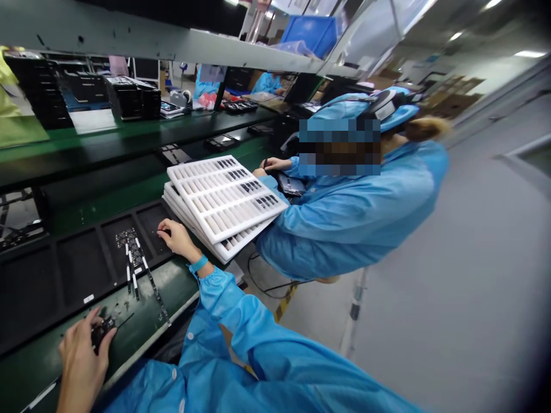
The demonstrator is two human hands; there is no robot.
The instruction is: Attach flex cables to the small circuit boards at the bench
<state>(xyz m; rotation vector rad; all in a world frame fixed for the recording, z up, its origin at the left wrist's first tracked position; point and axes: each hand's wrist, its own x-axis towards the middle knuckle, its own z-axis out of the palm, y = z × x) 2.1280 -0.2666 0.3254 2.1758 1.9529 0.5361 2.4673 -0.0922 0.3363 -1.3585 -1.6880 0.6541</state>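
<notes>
At the lower left, my left hand (82, 351) is closed round a small black circuit board assembly (102, 334), from which a thin dark strip sticks out. My right hand (177, 238), with a blue band at the wrist, is over the right end of a black compartment tray (81, 261). Its thumb and fingers pinch together; a small dark thing seems to be between them, too small to name. Between my hands, a circuit board (134, 246) lies on the tray, and thin strips with white labels (134, 282) run from it over the green table's edge.
White slotted trays (230, 198), stacked askew, stand just beyond my right hand, partly filled with black pieces. A co-worker in a blue smock (344, 212) sits close at the right, holding a dark device. Stacks of black trays (131, 97) stand on the shelf behind.
</notes>
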